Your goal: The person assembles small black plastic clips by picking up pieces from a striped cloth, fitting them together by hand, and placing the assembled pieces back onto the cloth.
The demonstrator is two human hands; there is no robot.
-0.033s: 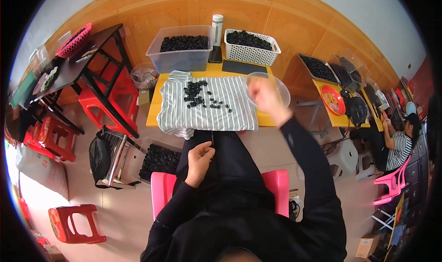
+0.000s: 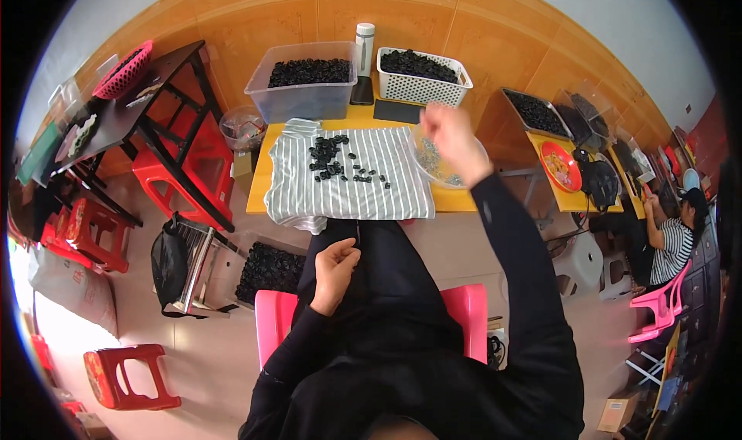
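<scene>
My right hand (image 2: 452, 137) is raised over a clear round bowl (image 2: 481, 148) of small silvery pieces, its fingers curled closed; whatever it holds is hidden. Low over my lap, my left hand (image 2: 334, 274) is closed with thumb and fingertips together, and what is pinched there is too small to make out. A grey and white striped cloth (image 2: 301, 197) covers the front of the yellow table (image 2: 257, 195). On it lies a loose pile of small black oval pieces (image 2: 328, 156), with several more scattered to the right.
Behind the cloth stand a clear bin (image 2: 301, 104) and a white basket (image 2: 421, 91), both holding black pieces. Between them are a white bottle (image 2: 365, 50) and a phone (image 2: 362, 91). A red stool (image 2: 131, 377) stands left; a seated person (image 2: 671, 243) works far right.
My right hand has shifted slightly up and away, uncovering more of the bowl and the silvery pieces inside. My left hand stays in the same place.
</scene>
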